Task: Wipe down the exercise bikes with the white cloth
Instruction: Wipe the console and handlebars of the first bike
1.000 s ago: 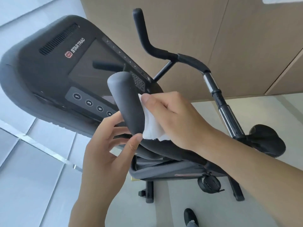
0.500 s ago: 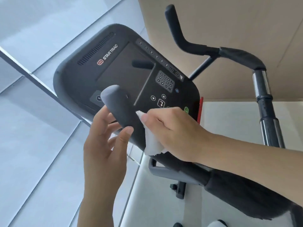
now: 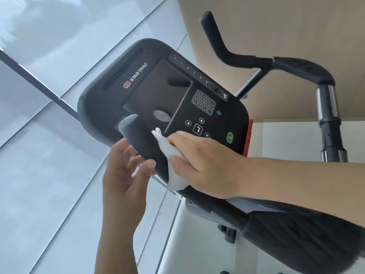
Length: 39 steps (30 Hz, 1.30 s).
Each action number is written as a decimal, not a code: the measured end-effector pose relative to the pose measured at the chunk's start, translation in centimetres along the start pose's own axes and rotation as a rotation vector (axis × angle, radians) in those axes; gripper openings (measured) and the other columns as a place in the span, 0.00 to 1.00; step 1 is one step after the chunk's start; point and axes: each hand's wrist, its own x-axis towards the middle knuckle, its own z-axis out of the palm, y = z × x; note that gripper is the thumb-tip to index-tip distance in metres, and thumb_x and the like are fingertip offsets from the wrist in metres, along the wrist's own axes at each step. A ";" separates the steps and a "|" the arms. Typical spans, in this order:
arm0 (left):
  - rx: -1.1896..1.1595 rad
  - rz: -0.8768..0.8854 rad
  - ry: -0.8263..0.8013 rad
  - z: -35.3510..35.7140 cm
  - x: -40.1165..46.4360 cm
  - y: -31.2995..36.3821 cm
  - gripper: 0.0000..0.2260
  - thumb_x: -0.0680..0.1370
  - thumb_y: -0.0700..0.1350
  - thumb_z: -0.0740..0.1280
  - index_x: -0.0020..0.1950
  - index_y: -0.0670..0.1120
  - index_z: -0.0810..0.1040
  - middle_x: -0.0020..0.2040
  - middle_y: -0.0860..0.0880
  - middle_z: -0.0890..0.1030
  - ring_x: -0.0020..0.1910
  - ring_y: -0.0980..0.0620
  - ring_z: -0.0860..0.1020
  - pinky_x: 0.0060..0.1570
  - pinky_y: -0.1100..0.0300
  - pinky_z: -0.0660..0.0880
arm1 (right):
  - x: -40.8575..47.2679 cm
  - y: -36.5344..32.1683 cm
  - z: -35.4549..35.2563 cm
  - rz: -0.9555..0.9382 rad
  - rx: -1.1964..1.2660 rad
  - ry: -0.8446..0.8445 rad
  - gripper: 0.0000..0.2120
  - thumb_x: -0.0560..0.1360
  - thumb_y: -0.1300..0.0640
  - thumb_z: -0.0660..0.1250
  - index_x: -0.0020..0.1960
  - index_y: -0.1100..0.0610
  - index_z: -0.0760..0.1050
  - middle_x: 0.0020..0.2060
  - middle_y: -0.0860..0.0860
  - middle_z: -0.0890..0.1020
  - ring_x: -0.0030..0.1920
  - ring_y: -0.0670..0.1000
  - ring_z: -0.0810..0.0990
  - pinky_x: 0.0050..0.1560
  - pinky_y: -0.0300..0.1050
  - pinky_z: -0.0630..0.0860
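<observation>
Head view: the right hand (image 3: 205, 165) is pressing the white cloth (image 3: 171, 165) against the near grey handlebar grip (image 3: 142, 143) of the exercise bike, fingers curling over the cloth. The left hand (image 3: 126, 171) is steadying the grip from the other side, thumb and fingers loosely bent around it. The console (image 3: 164, 91) is sitting just behind. The cloth could be bunching and sliding off the rounded grip, or knuckles could be bumping the console buttons (image 3: 203, 102).

Near handlebar grip (image 3: 142, 143) enclosed by the left hand (image 3: 122, 175) on its left and the cloth-holding right hand (image 3: 203, 165) on its right, console (image 3: 158, 91) close behind its tip; open space lies left of the console, toward the glass wall (image 3: 49, 145).
</observation>
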 end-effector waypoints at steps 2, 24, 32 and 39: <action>-0.013 -0.016 0.006 0.1 0.0 0.0 0.17 0.80 0.42 0.69 0.68 0.48 0.74 0.56 0.46 0.82 0.51 0.40 0.79 0.60 0.29 0.76 | 1.6 -0.6 -0.3 -0.028 0.080 0.059 0.08 0.86 0.52 0.57 0.57 0.55 0.71 0.49 0.49 0.75 0.46 0.56 0.77 0.49 0.54 0.72; -0.047 0.004 0.029 0.0 0.1 -0.3 0.18 0.78 0.44 0.72 0.65 0.60 0.78 0.51 0.55 0.83 0.49 0.46 0.82 0.52 0.34 0.82 | -1.6 1.5 0.8 0.040 -0.027 -0.114 0.13 0.85 0.50 0.62 0.46 0.37 0.62 0.37 0.42 0.71 0.37 0.49 0.71 0.40 0.42 0.64; -0.104 0.031 0.008 -0.2 0.1 -0.6 0.18 0.78 0.42 0.71 0.67 0.52 0.77 0.51 0.55 0.83 0.46 0.50 0.81 0.47 0.60 0.80 | 1.2 -0.4 -0.5 0.036 0.236 0.143 0.04 0.79 0.57 0.70 0.51 0.57 0.77 0.37 0.51 0.79 0.36 0.50 0.76 0.38 0.38 0.70; -0.148 0.024 0.013 -0.2 0.2 -0.8 0.20 0.77 0.41 0.72 0.68 0.52 0.77 0.49 0.58 0.82 0.47 0.51 0.82 0.47 0.57 0.82 | -1.4 0.7 1.9 0.126 0.094 0.034 0.09 0.79 0.58 0.63 0.43 0.56 0.64 0.33 0.51 0.70 0.33 0.51 0.66 0.35 0.46 0.64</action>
